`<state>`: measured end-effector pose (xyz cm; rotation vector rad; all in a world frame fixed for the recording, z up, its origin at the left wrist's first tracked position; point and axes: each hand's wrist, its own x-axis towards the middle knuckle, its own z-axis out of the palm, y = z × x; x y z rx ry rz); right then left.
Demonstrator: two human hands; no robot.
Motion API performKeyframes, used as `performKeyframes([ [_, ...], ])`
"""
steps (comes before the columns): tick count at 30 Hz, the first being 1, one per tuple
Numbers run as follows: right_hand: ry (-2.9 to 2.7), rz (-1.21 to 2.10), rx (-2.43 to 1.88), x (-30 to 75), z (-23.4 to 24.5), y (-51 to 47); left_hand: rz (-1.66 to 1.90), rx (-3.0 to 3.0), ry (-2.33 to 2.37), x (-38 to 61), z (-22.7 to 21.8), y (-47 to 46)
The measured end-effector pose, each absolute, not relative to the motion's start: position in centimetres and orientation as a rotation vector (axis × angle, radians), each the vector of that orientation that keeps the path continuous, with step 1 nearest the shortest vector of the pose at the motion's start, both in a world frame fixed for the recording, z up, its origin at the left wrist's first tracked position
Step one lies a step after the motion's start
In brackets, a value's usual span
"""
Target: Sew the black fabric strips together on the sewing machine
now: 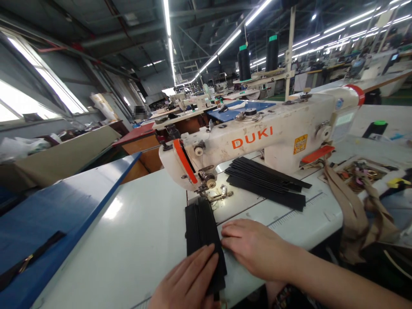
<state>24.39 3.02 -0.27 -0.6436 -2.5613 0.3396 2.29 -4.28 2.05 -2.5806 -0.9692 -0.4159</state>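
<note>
Palms down — left hand point(189, 279) on black strip point(200, 223), right hand point(254, 246) at its edge — grips spread.

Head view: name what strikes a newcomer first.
The white sewing machine with orange DUKI lettering fills the centre. In front of its needle, the left hand lies flat on a black strip, the right hand at its edge. A stack of black strips lies under the machine's arm.

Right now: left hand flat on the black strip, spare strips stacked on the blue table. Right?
No. Head view: the spare strips are stacked on the white table, under the sewing machine arm. The left hand is flat on the black strip.
</note>
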Motion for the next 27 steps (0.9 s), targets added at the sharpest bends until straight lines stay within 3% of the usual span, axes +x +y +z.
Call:
performKeyframes([
  [6, -2.578, 0.405, -0.619, 24.7, 0.3, 2.4, -0.29, -2.546, -1.445, 2.2, 1.8, 1.9],
  [12, -2.663, 0.37, -0.471, 25.4, -0.1, 2.1, -0.316, -2.529, -1.467, 2.1, 1.1, 4.3],
  [21, -2.695, -0.124, -0.317, 23.2, 0.8, 2.5, -0.331, -2.527, -1.454, 2.1, 1.1, 4.0],
  [27, -2.618, -0.176, -0.213, 22.9, -0.1, 2.5, -0.308, -2.501, -1.477, 2.0, 0.7, 4.0],
])
